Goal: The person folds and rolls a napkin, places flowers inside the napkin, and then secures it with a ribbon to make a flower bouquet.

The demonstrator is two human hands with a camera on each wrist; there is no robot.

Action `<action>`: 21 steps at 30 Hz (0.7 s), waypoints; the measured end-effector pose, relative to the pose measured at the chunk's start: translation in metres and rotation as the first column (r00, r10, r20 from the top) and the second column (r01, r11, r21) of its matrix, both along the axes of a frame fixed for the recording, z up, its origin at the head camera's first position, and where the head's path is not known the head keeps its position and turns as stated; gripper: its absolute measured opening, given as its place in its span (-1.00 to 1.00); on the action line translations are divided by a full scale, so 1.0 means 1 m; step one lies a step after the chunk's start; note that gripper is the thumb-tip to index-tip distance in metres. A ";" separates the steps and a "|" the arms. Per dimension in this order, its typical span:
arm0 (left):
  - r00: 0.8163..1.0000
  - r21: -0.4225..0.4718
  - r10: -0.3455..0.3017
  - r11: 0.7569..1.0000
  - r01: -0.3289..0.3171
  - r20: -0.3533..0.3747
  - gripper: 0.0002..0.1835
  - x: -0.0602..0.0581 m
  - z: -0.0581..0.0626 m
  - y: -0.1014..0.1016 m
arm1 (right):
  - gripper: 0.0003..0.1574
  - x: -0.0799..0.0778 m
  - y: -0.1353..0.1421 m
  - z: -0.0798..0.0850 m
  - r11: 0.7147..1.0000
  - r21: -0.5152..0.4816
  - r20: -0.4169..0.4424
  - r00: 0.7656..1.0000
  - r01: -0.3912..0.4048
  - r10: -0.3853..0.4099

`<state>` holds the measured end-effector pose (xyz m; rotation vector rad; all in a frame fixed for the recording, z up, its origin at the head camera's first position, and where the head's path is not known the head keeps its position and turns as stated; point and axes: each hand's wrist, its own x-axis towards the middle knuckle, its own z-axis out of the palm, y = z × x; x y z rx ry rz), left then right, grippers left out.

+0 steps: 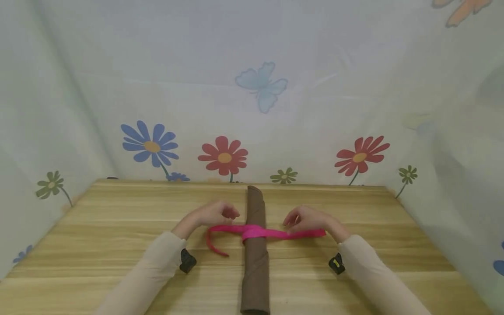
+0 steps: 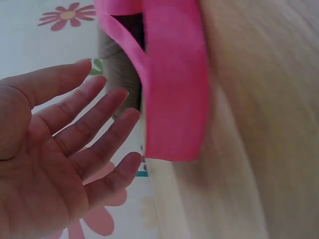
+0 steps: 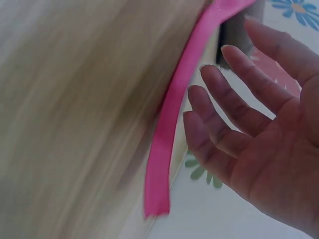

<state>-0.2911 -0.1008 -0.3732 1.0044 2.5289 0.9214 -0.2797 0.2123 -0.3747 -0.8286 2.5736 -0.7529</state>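
Note:
A brown roll (image 1: 257,267), like a tube wound from a sheet, lies lengthwise on the wooden table. Around its middle passes a bright pink ribbon (image 1: 253,233), crossed over itself on top. One ribbon tail curls back on the left; the other runs out straight to the right. My left hand (image 1: 218,213) hovers by the left tail, its fingers (image 2: 94,134) loosely bent and holding nothing. Over the right tail is my right hand (image 1: 307,218), also empty, with relaxed fingers (image 3: 234,104) beside the ribbon (image 3: 172,114) in the right wrist view.
The wooden table (image 1: 130,210) reaches back to a pale curtain (image 1: 189,100) printed with flowers and a butterfly. The same curtain hangs on both sides. Black wrist cameras (image 1: 187,261) sit under both cuffs.

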 end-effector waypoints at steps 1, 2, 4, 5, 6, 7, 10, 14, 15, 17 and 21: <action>1.000 -0.013 0.000 1.000 0.000 -0.003 -0.71 -0.001 -0.003 0.000 | -0.68 0.000 -0.004 -0.002 1.000 0.000 0.014 1.000 -0.016 0.016; 1.000 -0.031 0.002 1.000 -0.002 -0.009 -0.71 -0.002 -0.006 0.001 | -0.68 0.000 -0.009 -0.003 1.000 0.000 0.030 0.999 -0.030 0.030; 1.000 -0.057 0.008 0.998 -0.008 0.004 -0.71 -0.003 -0.010 0.004 | -0.70 0.000 -0.019 -0.004 0.999 0.000 0.061 0.997 -0.053 0.053; 1.000 -0.070 0.011 0.998 -0.010 0.008 -0.71 -0.003 -0.011 0.006 | -0.71 0.001 -0.023 -0.004 0.998 0.006 0.074 0.995 -0.062 0.062; 1.000 -0.075 0.012 0.997 -0.011 0.015 -0.72 -0.003 -0.012 0.007 | -0.73 0.002 -0.026 -0.004 0.997 0.016 0.080 0.994 -0.069 0.068; 1.000 -0.082 0.014 0.997 -0.012 0.019 -0.73 -0.003 -0.013 0.009 | -0.76 0.001 -0.029 -0.004 0.997 0.032 0.082 0.994 -0.074 0.071; 1.000 -0.100 0.001 0.995 0.003 0.031 -0.80 -0.003 -0.014 0.012 | -0.83 0.002 -0.033 -0.003 0.992 0.088 0.067 0.994 -0.087 0.081; 0.999 -0.115 -0.024 0.993 0.026 0.021 -0.91 -0.003 -0.014 0.015 | -0.87 0.001 -0.028 -0.003 0.986 0.145 0.055 0.996 -0.077 0.069; 1.000 -0.121 -0.025 0.992 0.027 0.013 -0.94 -0.003 -0.013 0.014 | -0.88 0.001 -0.025 -0.004 0.985 0.153 0.052 0.996 -0.075 0.068; 1.000 -0.132 -0.019 0.991 0.018 -0.001 -0.94 -0.003 -0.013 0.014 | -0.88 0.001 -0.019 -0.004 0.986 0.152 0.048 0.997 -0.067 0.060; 1.000 -0.139 -0.006 0.990 0.002 -0.027 -0.91 -0.004 -0.013 0.010 | -0.87 0.001 -0.007 -0.003 0.989 0.142 0.030 0.998 -0.050 0.047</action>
